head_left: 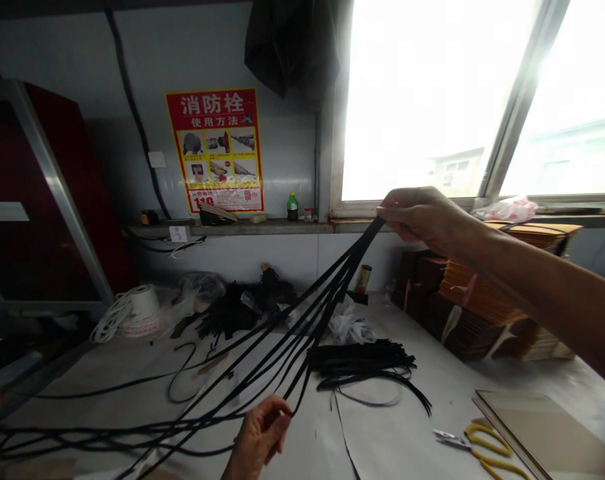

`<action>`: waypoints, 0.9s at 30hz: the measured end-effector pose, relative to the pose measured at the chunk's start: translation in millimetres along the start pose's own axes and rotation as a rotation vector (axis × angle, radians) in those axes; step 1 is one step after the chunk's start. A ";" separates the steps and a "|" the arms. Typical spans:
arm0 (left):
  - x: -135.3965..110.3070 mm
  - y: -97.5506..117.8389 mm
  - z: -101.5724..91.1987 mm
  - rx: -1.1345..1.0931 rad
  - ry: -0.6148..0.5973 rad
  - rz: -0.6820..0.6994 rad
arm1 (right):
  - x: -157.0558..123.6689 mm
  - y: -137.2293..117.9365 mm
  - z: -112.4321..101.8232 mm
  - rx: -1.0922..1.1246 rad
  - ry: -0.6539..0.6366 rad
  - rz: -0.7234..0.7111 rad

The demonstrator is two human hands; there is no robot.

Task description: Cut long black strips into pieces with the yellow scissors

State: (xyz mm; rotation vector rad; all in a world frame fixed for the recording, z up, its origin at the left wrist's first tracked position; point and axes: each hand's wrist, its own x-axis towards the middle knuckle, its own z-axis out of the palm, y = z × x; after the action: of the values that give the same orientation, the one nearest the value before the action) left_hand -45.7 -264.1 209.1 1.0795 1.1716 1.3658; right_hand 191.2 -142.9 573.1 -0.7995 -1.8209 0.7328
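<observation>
Left hand [259,433] is down at the bottom edge, thumb and fingertips pinched shut on a couple of the black straps [329,290]. Right hand [422,217] is up high by the window sill, closed tight around the bunched top ends of the same straps, so they run taut on a diagonal between both hands and fan out lower left over the worktop [392,440]. They're thin, flat, matte black. Just beyond them lies a loose pile of cut straps [362,363], yellow scissors [482,447] off to the right, brown card stack [487,293] behind the right forearm, white cord roll [142,307] far left
</observation>
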 end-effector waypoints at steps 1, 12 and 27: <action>-0.9 -1.0 -0.1 0.020 -0.004 -0.017 | 0.6 -1.1 1.2 -0.002 0.013 0.011; -8.9 -22.3 -6.7 0.008 0.015 -0.065 | 3.2 6.7 8.0 -0.022 0.026 0.035; -7.0 -45.9 -15.7 0.974 0.422 0.580 | -16.9 21.3 12.5 -0.080 -0.061 -0.074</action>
State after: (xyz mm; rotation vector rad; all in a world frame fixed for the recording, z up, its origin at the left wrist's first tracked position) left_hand -54.4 -271.0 161.3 1.9889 2.0487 1.5096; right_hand 188.9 -145.0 543.4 -0.7651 -1.9342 0.6463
